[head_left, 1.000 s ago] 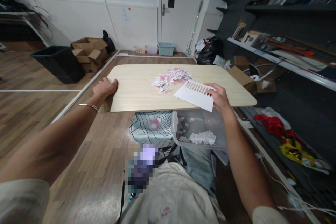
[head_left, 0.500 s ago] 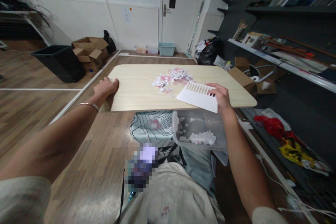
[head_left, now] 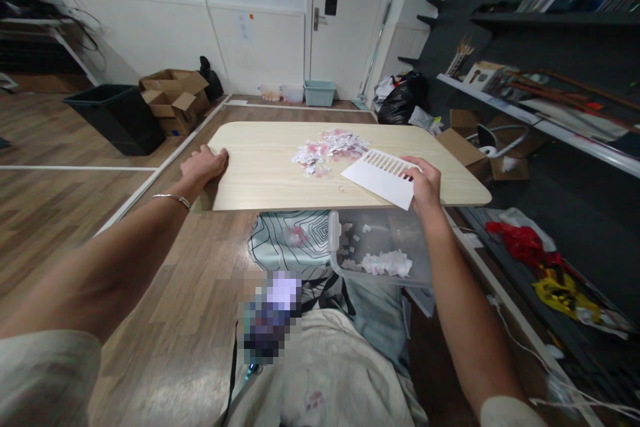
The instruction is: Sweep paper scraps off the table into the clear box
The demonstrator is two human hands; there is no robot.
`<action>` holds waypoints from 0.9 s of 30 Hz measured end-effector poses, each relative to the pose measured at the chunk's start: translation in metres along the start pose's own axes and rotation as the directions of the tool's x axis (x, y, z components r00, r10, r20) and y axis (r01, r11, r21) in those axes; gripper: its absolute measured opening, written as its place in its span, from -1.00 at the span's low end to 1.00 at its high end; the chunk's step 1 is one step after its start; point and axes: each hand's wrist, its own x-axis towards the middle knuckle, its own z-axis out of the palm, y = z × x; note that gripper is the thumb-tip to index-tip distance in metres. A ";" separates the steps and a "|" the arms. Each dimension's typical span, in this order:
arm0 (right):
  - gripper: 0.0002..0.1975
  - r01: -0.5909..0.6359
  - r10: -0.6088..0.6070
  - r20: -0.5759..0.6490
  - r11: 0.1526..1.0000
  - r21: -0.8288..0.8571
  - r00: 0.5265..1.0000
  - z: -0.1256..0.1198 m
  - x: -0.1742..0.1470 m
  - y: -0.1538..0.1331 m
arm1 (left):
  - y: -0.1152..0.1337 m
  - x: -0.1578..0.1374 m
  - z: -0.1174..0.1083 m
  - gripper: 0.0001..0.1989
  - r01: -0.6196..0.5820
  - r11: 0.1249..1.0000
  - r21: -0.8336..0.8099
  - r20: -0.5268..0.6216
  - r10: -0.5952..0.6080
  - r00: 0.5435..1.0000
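Note:
My left hand (head_left: 205, 165) is closed around the left edge of a pale wooden tabletop (head_left: 255, 177). A white card (head_left: 376, 180) with a row of cut-out slots is pinched in my right hand (head_left: 424, 183). The card is tilted over the table's near right part, its slotted side facing away from me. A little beyond it lies a heap of white and pink paper scraps (head_left: 333, 148). Just below the table's near edge, a clear plastic box (head_left: 336, 247) holds more white paper scraps (head_left: 387, 263), partly hidden by my right forearm.
A patterned pale-green stool or cushion (head_left: 275, 240) sits under the table's front edge, and a pixelated device (head_left: 274, 317) hangs at my lap. Left stand a black bin (head_left: 123, 121) and cardboard boxes (head_left: 175, 97). Right is a dark shelf unit (head_left: 575, 63).
My right hand has shifted the white card slightly right and away from me, turning it a little. A small scrap now shows left of it. My left hand keeps its hold on the tabletop.

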 end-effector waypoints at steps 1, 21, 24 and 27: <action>-0.58 -0.003 0.003 0.025 1.000 0.001 1.000 -0.001 -0.001 -0.001 | 0.000 0.000 0.000 -0.18 -0.001 1.000 -0.002 -0.001 0.001 1.000; -0.65 -0.031 0.040 0.203 0.998 -0.047 0.978 -0.004 -0.003 -0.003 | -0.008 0.012 0.011 -0.10 0.013 0.999 -0.039 -0.067 -0.015 0.998; -0.61 -0.031 0.035 0.201 0.999 -0.023 0.979 -0.002 -0.002 -0.002 | -0.006 0.011 0.009 -0.10 0.015 0.999 -0.044 -0.062 -0.018 0.998; -0.57 -0.018 0.020 0.198 1.000 -0.011 0.980 -0.002 -0.001 -0.001 | -0.004 0.008 0.007 -0.10 0.023 0.999 -0.038 -0.053 -0.025 0.998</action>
